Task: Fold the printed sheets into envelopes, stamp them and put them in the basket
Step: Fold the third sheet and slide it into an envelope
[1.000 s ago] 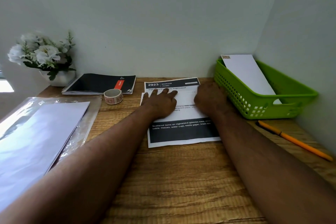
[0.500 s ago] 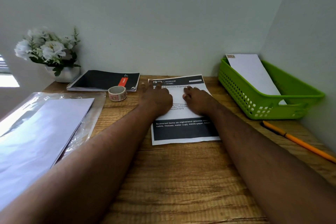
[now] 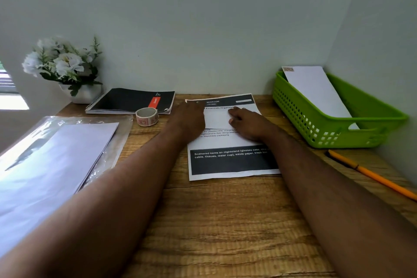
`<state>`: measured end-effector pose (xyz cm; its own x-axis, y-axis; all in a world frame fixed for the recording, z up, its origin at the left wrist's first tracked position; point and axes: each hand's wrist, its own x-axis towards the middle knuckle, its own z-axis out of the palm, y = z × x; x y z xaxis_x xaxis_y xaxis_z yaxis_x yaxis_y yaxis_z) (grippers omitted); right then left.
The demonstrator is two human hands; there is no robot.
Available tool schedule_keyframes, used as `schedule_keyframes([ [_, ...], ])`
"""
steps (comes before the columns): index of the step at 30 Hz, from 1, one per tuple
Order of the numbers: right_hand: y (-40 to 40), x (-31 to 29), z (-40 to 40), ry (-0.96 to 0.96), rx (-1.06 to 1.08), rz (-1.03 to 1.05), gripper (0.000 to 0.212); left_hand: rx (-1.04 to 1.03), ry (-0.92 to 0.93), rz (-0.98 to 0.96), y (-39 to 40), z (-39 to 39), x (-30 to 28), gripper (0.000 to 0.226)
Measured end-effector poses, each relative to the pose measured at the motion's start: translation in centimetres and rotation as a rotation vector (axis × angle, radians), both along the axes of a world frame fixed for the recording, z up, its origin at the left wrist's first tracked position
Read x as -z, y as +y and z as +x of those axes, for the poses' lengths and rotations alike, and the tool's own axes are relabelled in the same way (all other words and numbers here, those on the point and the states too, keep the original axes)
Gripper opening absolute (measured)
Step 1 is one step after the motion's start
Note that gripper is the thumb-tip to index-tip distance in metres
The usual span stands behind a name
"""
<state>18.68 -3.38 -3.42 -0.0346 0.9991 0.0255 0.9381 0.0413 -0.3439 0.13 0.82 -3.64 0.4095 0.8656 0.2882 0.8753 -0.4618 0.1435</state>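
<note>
- Your left hand (image 3: 188,119) lies flat, palm down, on the upper left part of the white printed sheet with black bands (image 3: 228,144), its fingers stretched toward the sheet's far edge.
- Your right hand (image 3: 249,124) rests palm down on the sheet's upper right part, fingers loosely extended and pointing toward the left hand; neither hand pinches the paper.
- The sheet lies flat and unfolded on the wooden desk (image 3: 225,221), near the back wall.
- A small roll of stamps (image 3: 147,116) stands just left of your left hand, in front of a black spiral notebook with an orange label (image 3: 130,100).
- The green slotted plastic basket (image 3: 316,126) sits at the right, holding a white envelope (image 3: 316,90) with a stamp at its corner, leaning against the basket's far rim.
- An orange pencil (image 3: 374,176) lies before the basket.
- Left of you lies a clear plastic sleeve of white paper (image 3: 52,165); behind it, white flowers in a white pot (image 3: 65,67).
</note>
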Motion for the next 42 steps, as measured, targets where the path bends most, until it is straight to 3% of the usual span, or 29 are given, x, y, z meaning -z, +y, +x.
schedule_keyframes([
  [4,-0.2,0.3,-0.2,-0.036,0.017,0.03,0.049,-0.057,-0.059,-0.048,1.6,0.0,0.8,0.041],
  [7,0.2,0.9,0.1,-0.063,0.082,0.094,0.051,-0.026,-0.227,0.053,1.9,-0.1,0.5,0.025],
  [11,0.5,0.0,0.4,0.015,0.111,0.571,0.035,0.119,-0.471,0.41,0.1,0.6,-0.9,0.016],
  [13,0.3,-0.4,0.2,-0.024,0.132,0.861,0.017,0.081,-0.495,0.545,-0.8,0.8,-1.1,0.017],
  [15,0.1,-0.5,0.0,-0.092,0.119,0.946,0.009,0.004,-0.453,0.609,-1.2,0.8,-1.2,0.017],
  [19,0.2,0.2,0.7,-0.03,-0.046,0.554,0.013,0.091,-0.365,0.506,-1.6,1.4,-1.4,0.025],
  [25,-0.3,-0.1,0.2,0.188,-0.086,0.233,0.019,0.138,0.012,-0.162,-1.2,2.6,0.5,0.045],
  [28,0.4,0.6,-0.4,0.111,-0.103,0.27,0.025,0.134,0.116,-0.214,-0.7,2.8,0.9,0.051],
  [31,0.9,1.3,-1.1,-0.024,-0.138,0.151,0.04,0.116,0.133,-0.246,-0.4,2.9,1.1,0.053],
  [35,0.9,1.3,-1.3,-0.162,-0.044,0.043,0.048,0.082,0.147,-0.271,-0.3,2.9,1.2,0.054],
  [42,0.8,1.0,0.0,-0.214,0.135,0.008,0.047,0.063,0.142,-0.267,-0.6,2.8,1.1,0.054],
])
